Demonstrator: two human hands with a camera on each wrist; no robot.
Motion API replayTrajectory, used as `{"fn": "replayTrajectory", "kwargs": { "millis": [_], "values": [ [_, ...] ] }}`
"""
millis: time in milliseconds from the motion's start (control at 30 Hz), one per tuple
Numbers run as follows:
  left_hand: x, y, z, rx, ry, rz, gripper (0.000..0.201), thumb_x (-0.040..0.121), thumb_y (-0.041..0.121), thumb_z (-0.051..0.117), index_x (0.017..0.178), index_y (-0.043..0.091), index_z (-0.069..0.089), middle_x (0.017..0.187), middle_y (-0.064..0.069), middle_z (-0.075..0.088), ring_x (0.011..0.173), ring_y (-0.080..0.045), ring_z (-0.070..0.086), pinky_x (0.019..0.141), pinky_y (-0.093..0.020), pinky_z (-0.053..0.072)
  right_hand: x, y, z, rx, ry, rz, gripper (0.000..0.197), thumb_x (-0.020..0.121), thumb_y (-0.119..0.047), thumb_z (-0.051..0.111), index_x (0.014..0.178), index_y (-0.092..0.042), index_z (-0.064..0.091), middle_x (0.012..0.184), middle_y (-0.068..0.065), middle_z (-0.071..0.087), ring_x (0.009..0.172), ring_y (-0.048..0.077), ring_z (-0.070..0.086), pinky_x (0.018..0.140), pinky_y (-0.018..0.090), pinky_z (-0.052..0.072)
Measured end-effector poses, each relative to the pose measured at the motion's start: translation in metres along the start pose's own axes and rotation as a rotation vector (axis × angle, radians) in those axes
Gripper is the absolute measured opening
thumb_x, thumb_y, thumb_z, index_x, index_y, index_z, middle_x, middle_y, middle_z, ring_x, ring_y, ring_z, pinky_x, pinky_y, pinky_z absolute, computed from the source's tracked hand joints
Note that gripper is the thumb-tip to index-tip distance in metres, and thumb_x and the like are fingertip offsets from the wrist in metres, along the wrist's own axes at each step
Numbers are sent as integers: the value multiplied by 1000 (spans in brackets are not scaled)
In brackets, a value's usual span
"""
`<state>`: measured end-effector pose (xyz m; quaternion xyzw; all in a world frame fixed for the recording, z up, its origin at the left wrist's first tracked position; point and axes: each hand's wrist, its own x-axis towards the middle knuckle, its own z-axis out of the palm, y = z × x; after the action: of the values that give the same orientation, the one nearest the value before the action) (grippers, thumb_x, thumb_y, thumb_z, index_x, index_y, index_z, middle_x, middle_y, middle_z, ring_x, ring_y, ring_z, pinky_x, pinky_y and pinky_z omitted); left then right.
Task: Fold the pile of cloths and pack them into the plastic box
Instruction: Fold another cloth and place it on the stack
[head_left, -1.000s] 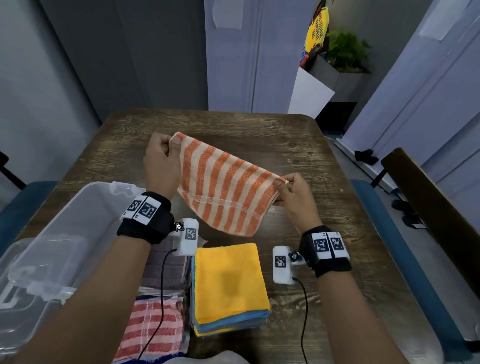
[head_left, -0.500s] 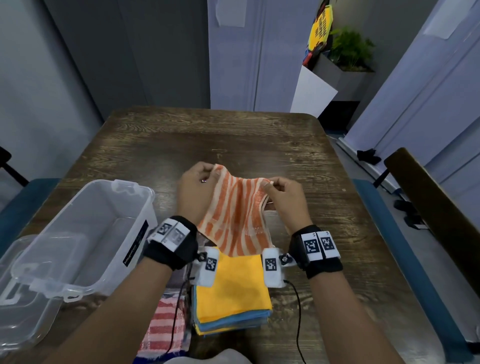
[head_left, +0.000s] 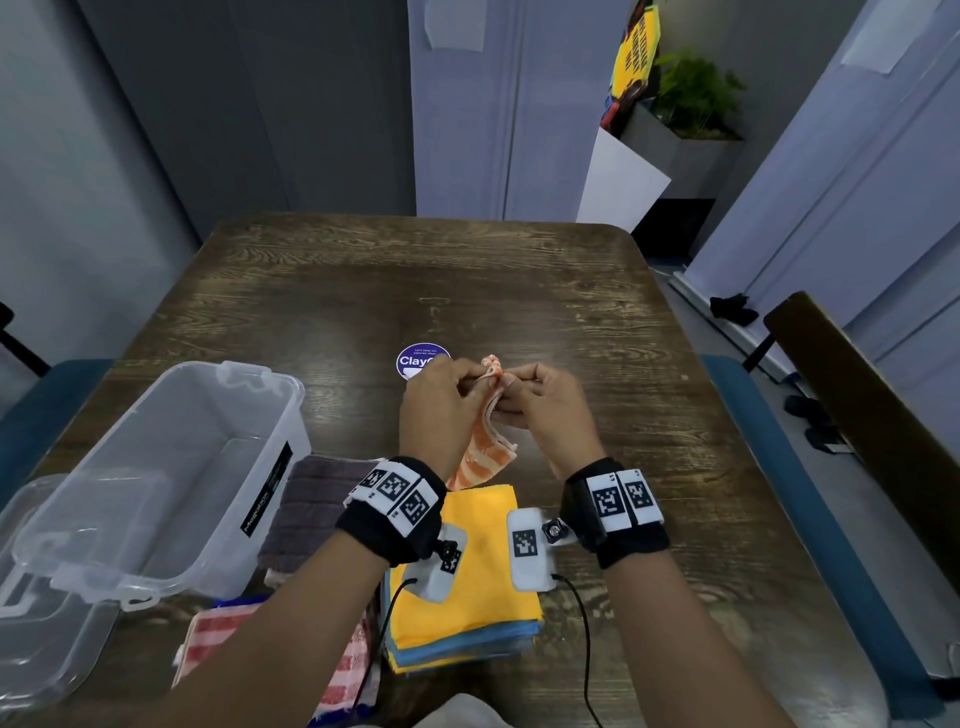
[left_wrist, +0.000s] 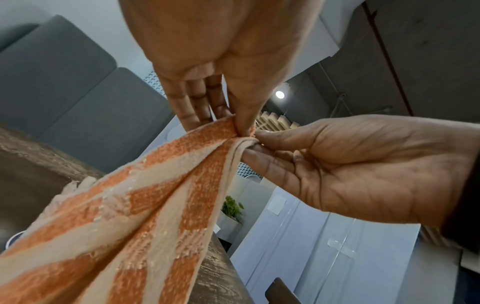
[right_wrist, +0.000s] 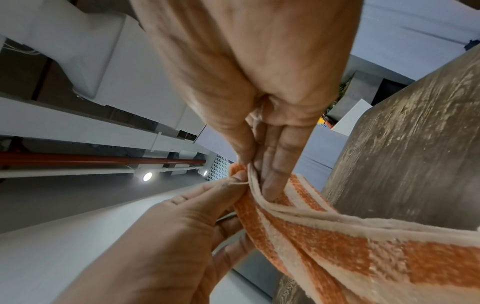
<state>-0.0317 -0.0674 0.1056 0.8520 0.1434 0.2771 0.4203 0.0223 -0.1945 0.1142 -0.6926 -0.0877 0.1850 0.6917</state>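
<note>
An orange-and-cream striped cloth (head_left: 483, 457) hangs doubled over above the table, its top corners brought together. My left hand (head_left: 441, 400) and right hand (head_left: 540, 402) meet at those corners; each pinches the cloth (left_wrist: 155, 205) between thumb and fingers. The right wrist view shows the same pinch on the cloth (right_wrist: 337, 246). A clear plastic box (head_left: 156, 467) stands open at the left. A folded stack topped by a yellow cloth (head_left: 467, 582) lies near me. A grey cloth (head_left: 306, 499) and a red-striped cloth (head_left: 218, 639) lie beside the box.
The box's clear lid (head_left: 36, 613) lies at the near left. A round purple sticker (head_left: 415, 361) is on the wooden table (head_left: 519, 291) just beyond my hands. A dark chair back (head_left: 857, 374) stands to the right.
My hands have come together, bringing the two held corners of the striped cloth together so it hangs folded in half instead of spread wide.
</note>
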Motion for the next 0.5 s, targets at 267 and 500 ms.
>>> {"fn": "replayTrajectory", "kwargs": {
  "millis": [267, 500],
  "values": [
    [0, 0, 2, 77, -36, 63, 22, 94, 36, 67, 107, 22, 76, 95, 6, 65, 86, -8, 62, 80, -38, 55, -5, -10, -1, 112, -25, 13, 40, 110, -31, 35, 108, 2, 58, 97, 20, 74, 85, 24, 74, 74, 32, 62],
    [6, 1, -1, 45, -21, 126, 19, 95, 24, 68, 110, 14, 75, 99, 4, 62, 89, -10, 61, 81, -37, 55, -3, -16, -9, 132, -52, -3, 43, 110, -36, 31, 103, -5, 59, 100, 14, 77, 97, 24, 74, 87, 30, 59]
  ]
}}
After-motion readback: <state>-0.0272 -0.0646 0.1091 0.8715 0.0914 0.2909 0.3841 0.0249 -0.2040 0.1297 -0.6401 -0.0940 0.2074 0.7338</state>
